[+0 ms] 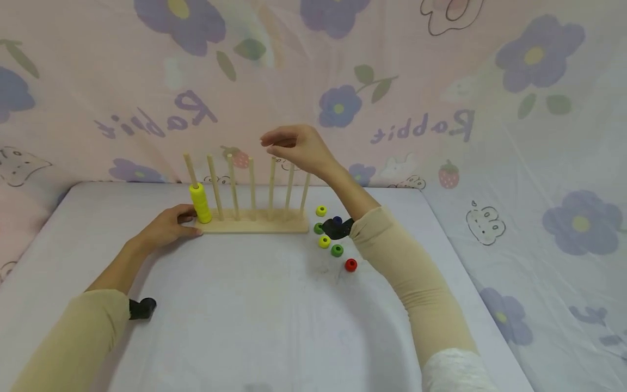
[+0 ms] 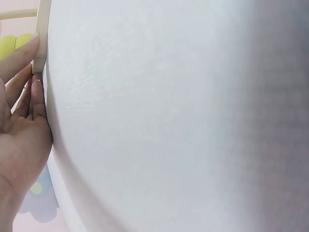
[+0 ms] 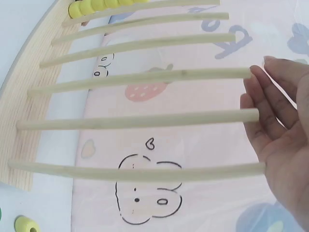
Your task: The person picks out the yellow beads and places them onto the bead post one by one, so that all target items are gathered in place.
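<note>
A wooden peg rack (image 1: 254, 227) with a row of several upright pegs stands on the table. Several yellow beads (image 1: 200, 204) are stacked on its leftmost peg; the other pegs are bare. My left hand (image 1: 165, 226) grips the rack's left end, thumb at the front edge and fingers round the end, as the left wrist view (image 2: 24, 125) also shows. Raised over the right-hand pegs, my right hand (image 1: 305, 149) has loosely bent fingers and holds nothing. In the right wrist view its fingertips (image 3: 256, 77) overlap the peg tops, with thumb and forefinger apart.
Right of the rack lie loose beads: yellow (image 1: 320, 210), green (image 1: 337, 250), red (image 1: 350, 265) and a dark blue one (image 1: 337, 220) partly behind the black wrist strap (image 1: 338, 229). A patterned cloth (image 1: 274, 71) hangs behind the white table (image 1: 245, 305).
</note>
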Motion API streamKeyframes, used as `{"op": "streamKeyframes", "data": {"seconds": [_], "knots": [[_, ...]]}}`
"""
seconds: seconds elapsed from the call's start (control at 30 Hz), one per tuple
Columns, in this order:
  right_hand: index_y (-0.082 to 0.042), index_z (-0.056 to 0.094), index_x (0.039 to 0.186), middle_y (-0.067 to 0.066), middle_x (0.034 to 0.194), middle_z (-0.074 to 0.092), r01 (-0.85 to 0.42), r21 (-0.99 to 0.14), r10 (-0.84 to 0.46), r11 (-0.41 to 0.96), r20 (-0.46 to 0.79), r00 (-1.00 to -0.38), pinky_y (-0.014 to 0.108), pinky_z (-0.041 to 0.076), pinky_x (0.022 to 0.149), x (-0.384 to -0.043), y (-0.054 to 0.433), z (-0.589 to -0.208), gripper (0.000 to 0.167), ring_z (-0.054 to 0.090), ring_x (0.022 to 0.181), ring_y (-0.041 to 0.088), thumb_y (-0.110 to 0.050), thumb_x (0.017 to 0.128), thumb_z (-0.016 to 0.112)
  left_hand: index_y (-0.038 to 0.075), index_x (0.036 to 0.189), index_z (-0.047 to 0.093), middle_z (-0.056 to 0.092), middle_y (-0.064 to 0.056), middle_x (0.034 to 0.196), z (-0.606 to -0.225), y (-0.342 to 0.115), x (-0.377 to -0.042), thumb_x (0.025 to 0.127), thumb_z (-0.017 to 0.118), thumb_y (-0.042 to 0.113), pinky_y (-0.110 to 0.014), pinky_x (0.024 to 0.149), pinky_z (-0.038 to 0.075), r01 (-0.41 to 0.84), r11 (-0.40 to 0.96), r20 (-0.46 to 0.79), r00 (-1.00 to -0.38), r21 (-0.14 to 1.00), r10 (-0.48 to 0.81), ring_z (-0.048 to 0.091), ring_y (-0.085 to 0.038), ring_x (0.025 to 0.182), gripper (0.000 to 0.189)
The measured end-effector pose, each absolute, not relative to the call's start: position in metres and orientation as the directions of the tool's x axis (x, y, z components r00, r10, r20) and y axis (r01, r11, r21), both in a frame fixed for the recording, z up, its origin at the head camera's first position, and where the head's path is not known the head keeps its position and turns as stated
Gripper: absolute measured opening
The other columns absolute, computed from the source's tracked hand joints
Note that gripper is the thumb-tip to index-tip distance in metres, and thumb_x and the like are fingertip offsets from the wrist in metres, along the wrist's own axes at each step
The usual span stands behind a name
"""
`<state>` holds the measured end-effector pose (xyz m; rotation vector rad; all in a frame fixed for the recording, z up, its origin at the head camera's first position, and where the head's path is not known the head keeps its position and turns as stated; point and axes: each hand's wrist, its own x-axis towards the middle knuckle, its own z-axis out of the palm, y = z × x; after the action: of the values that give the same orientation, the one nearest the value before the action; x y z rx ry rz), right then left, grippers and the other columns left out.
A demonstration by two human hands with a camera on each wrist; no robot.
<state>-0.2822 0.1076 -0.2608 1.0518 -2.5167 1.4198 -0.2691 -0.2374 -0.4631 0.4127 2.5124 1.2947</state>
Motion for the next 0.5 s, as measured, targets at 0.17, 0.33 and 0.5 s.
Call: {"op": "streamKeyframes", "data": {"seconds": [0.17,0.33,0.5], "knots": [[0.007,0.069,0.117,0.02,0.114,0.071,-0.575,-0.729,-0.482,0.371,0.378,-0.79,0.028,0.057,0.085,-0.271,0.123,-0.258,0.024,0.07,0.099,0.026,-0.001,0.094,0.066,-0.007,0.149,0.032,0.035,-0.029,0.152,-0.463,-0.237,-0.269,0.089,0.076,0.02,-0.055,0.118,0.026,0.125,0.559,-0.117,-0.918,0.82,0.378,0.035,-0.045,0.139,0.079],[0.008,0.069,0.115,0.02,0.112,0.071,-0.575,-0.723,-0.464,0.382,0.388,-0.797,0.03,0.058,0.085,-0.272,0.141,-0.268,0.023,0.07,0.097,0.027,-0.001,0.093,0.067,-0.008,0.149,0.032,0.035,-0.029,0.152,-0.463,-0.236,-0.269,0.089,0.076,0.021,-0.056,0.117,0.026,0.119,0.563,-0.122,-0.92,0.818,0.372,0.035,-0.045,0.139,0.08],[0.007,0.07,0.113,0.02,0.111,0.071,-0.557,-0.732,-0.435,0.393,0.385,-0.814,0.03,0.057,0.087,-0.275,0.157,-0.279,0.023,0.07,0.096,0.029,-0.004,0.093,0.068,-0.008,0.147,0.034,0.037,-0.029,0.15,-0.464,-0.238,-0.269,0.088,0.077,0.021,-0.056,0.117,0.026,0.137,0.559,-0.104,-0.92,0.818,0.378,0.037,-0.045,0.138,0.078]]}}
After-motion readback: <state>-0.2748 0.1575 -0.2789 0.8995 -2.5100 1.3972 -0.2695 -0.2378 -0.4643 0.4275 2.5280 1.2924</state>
